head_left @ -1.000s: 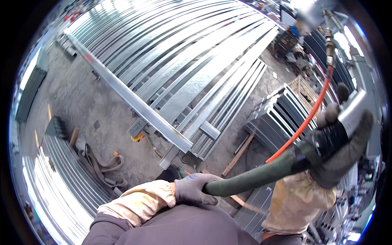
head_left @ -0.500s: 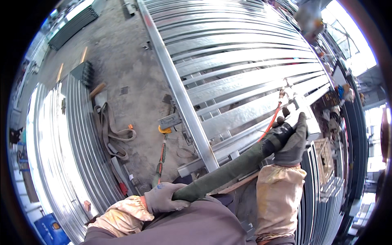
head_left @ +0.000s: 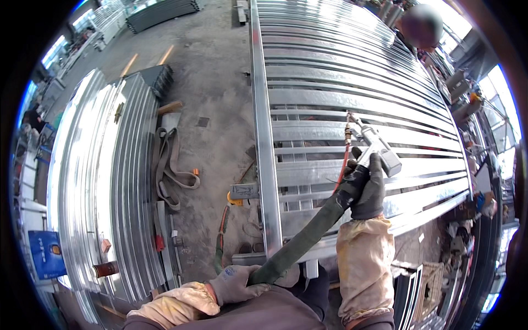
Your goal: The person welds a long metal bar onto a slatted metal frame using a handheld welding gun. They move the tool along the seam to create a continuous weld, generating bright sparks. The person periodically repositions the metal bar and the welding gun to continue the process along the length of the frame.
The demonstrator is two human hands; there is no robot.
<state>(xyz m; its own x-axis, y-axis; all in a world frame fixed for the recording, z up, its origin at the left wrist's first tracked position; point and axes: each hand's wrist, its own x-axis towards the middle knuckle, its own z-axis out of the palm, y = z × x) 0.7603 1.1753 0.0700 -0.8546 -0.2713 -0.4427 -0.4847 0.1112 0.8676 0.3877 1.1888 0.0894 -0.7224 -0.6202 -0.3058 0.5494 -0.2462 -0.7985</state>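
In my right hand [head_left: 370,190], gloved in grey and black, is the grip of a silver gun-shaped tool [head_left: 389,160], its narrow end pointing away over the metal frame. A thick green-sleeved cable [head_left: 308,236] runs back from its grip. Lower down, my left hand [head_left: 236,284], in a grey glove, is closed around that cable near my body. A thin red-orange hose [head_left: 345,165] goes along the tool to a fitting near its front. Beneath the tool lies a large frame of shiny galvanized slats [head_left: 319,148] with a long side rail [head_left: 263,137].
Stacked corrugated metal sheets [head_left: 137,209] lie at left, beside a grey webbing strap [head_left: 170,176] on the concrete floor [head_left: 220,71]. A yellow clamp [head_left: 235,199] with a cable sits by the rail. Another person [head_left: 421,27] is at the frame's far right. A crate [head_left: 432,289] stands at lower right.
My view has swung, so the frame and floor appear further right. My right hand and the tool now sit further left and over the slats; both hands keep their hold.
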